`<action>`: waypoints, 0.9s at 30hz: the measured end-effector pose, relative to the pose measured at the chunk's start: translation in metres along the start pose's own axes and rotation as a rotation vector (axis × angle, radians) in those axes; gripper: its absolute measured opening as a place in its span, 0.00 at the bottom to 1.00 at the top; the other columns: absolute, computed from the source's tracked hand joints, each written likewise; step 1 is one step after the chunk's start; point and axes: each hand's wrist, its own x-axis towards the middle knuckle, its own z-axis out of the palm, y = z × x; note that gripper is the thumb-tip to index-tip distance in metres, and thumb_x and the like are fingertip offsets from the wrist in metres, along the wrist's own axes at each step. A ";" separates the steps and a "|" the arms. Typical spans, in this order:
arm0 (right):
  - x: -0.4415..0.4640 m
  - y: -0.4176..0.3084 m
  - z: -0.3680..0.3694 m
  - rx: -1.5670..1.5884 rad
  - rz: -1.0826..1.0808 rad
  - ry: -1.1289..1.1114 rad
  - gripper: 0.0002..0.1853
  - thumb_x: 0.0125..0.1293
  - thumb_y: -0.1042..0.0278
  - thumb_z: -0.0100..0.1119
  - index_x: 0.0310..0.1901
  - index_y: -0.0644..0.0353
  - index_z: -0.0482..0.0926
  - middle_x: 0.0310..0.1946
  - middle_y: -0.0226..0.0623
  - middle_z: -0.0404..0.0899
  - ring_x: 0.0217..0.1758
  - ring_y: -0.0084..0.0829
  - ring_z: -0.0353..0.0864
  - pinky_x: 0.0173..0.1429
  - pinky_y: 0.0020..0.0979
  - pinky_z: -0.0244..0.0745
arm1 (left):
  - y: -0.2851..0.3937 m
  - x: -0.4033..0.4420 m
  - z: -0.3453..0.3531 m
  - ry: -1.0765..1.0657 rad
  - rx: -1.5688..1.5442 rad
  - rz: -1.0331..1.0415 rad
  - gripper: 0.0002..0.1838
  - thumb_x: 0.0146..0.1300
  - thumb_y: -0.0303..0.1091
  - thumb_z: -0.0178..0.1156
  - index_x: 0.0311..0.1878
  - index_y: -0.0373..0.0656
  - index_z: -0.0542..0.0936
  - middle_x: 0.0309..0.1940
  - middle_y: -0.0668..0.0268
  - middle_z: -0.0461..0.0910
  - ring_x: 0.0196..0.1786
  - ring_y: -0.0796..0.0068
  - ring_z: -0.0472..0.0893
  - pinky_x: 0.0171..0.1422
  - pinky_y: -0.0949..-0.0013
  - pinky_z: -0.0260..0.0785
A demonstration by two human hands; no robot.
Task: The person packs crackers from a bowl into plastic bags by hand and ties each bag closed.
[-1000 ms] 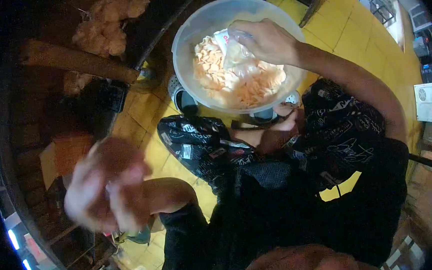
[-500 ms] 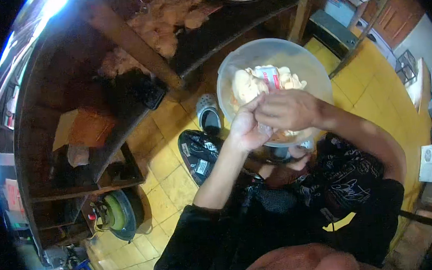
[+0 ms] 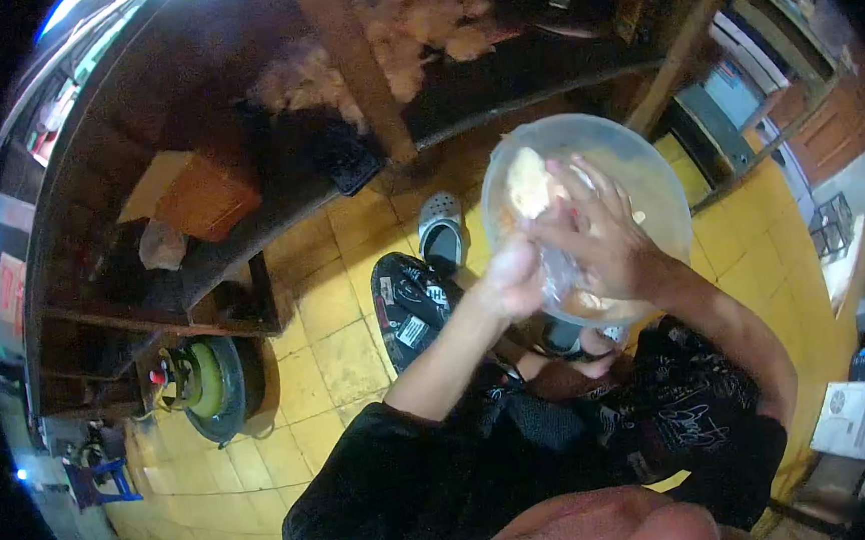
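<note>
A clear plastic bag of pale, cracker-like pieces [image 3: 528,185] is held over a large translucent tub [image 3: 662,179]. My left hand [image 3: 513,276] is closed around the gathered end of the bag, where loose film [image 3: 557,273] shows between my hands. Across the bag's front lies my right hand [image 3: 610,232], its fingers bent over it and slightly blurred. That hand hides most of the bag and its red-and-white label. Below the bag, some orange-brown and pale bits show inside the tub.
Dark wooden shelving [image 3: 251,253] curves along the left and back, bearing a cardboard box [image 3: 209,197] and a heap of brownish items [image 3: 417,45]. A grey clog [image 3: 441,231] stands on the yellow tiled floor. A green gas cylinder [image 3: 203,381] sits lower left.
My right hand has moved from the bag's gathered end up over its front, covering the label. The bag now tilts left. The camera view has shifted, so everything sits differently in frame.
</note>
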 end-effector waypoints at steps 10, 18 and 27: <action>0.002 0.002 0.014 0.134 -0.091 0.001 0.15 0.62 0.56 0.56 0.41 0.58 0.82 0.65 0.39 0.74 0.71 0.50 0.63 0.72 0.50 0.54 | -0.010 -0.010 0.007 0.036 -0.023 0.014 0.10 0.71 0.38 0.53 0.50 0.47 0.79 0.41 0.70 0.82 0.38 0.73 0.77 0.45 0.68 0.71; 0.013 0.018 0.012 0.464 0.266 0.044 0.19 0.77 0.54 0.45 0.35 0.61 0.73 0.30 0.36 0.75 0.34 0.35 0.74 0.45 0.38 0.70 | -0.003 -0.018 0.034 0.176 0.071 0.121 0.18 0.75 0.51 0.51 0.32 0.50 0.69 0.17 0.79 0.52 0.18 0.85 0.55 0.23 0.76 0.50; 0.025 -0.005 0.005 1.145 0.334 0.028 0.15 0.76 0.54 0.54 0.39 0.59 0.73 0.28 0.29 0.76 0.27 0.17 0.71 0.30 0.21 0.65 | 0.005 -0.036 0.044 -0.048 0.115 0.219 0.12 0.78 0.41 0.47 0.42 0.44 0.73 0.20 0.73 0.66 0.20 0.80 0.60 0.24 0.76 0.55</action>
